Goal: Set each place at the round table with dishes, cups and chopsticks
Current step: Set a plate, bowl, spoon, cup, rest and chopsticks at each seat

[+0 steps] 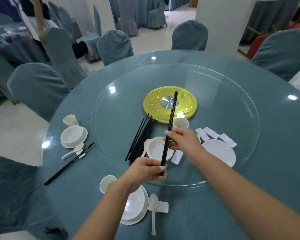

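Far left, on the round table point(275, 118): a finished place setting, with cup point(70, 120), bowl on plate point(72, 135), spoon point(71, 152) and a chopstick pair point(68, 164) leaning on a small white rest point(81, 155).

Left of centre, on the glass turntable point(232, 94): a loose bundle of black chopsticks point(142, 139), fanned slightly, lying just beside a second spoon point(145, 146) and a shallow white dish point(157, 149).

Near edge, below the forearms: another cup point(107, 183), stacked bowl and plate point(137, 205) (partly hidden by the left arm), a third spoon point(153, 210) resting on a white rest point(163, 207).

Centre, lifted above the table: one pair of chopsticks point(171, 122), held nearly upright and tilted slightly right. Left hand point(145, 168) curled around the lower ends; right hand point(180, 141) pinching the pair at mid-length between thumb and fingertips.

Behind the tips: yellow disc with metal hub point(170, 103). Just beside the right hand: a spare cup point(181, 123).

Right: several white rests point(213, 134) in a loose row, next to an empty white plate point(220, 151).
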`<act>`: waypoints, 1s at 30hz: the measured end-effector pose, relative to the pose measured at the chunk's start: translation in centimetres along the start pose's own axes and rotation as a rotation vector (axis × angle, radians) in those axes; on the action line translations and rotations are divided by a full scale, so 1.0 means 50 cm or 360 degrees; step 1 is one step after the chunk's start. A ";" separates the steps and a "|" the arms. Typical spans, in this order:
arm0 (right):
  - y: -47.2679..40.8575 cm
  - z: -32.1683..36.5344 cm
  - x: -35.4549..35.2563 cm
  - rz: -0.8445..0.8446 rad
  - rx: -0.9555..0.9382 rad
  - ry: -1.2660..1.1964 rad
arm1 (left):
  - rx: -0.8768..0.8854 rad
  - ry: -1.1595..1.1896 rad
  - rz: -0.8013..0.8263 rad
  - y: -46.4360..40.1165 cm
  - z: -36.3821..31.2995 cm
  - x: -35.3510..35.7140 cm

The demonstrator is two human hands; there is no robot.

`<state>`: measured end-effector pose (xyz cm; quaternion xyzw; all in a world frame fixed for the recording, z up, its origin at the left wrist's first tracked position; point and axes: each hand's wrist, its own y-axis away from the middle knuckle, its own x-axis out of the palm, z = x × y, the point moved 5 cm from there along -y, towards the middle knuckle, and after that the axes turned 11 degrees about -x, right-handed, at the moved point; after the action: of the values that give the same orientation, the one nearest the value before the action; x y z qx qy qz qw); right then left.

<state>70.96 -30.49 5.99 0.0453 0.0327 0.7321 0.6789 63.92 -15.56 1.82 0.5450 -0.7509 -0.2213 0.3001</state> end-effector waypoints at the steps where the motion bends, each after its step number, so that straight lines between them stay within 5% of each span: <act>1: 0.007 0.001 -0.003 -0.0003 0.0006 -0.0007 | -0.0004 -0.0001 0.0004 0.003 0.004 0.003; 30: 0.174 -0.138 0.042 0.0286 0.0304 0.0161 | -0.0196 -0.0033 -0.0109 0.076 0.223 0.024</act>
<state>61.40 -28.96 0.15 0.0755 0.1321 0.7848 0.6008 53.32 -15.48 -3.45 0.5485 -0.7200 -0.2828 0.3174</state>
